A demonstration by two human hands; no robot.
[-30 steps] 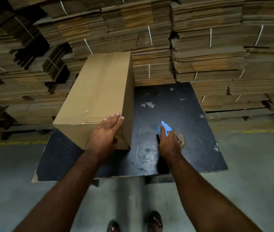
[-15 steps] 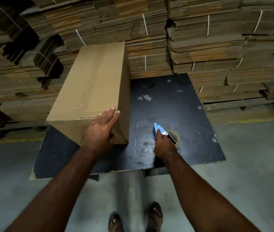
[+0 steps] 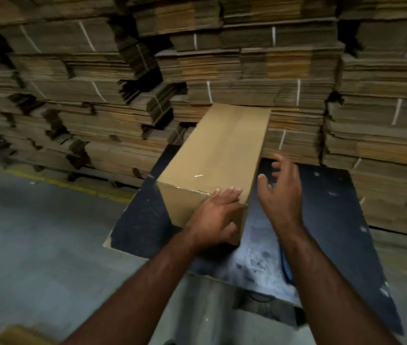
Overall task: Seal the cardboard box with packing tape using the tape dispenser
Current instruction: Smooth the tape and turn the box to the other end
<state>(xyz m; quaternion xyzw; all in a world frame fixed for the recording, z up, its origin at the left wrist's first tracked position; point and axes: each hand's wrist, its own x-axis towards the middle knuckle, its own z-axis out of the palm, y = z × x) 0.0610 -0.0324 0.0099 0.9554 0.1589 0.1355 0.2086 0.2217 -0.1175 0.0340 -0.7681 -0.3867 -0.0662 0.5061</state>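
A long closed cardboard box lies on a black table, with clear tape shining along its top near the front edge. My left hand presses flat on the box's near right corner, fingers on the top edge. My right hand hovers just right of the box, fingers spread and holding nothing. A sliver of the blue tape dispenser shows on the table, mostly hidden under my right forearm.
Tall stacks of strapped flat cardboard fill the wall behind and beside the table. A grey concrete floor with a yellow line lies to the left. A blurred cardboard piece sits at the bottom left corner.
My right hand has let go of the blue tape dispenser on the table and risen, open, beside the box. The view swung left. My left hand stays on the box corner.
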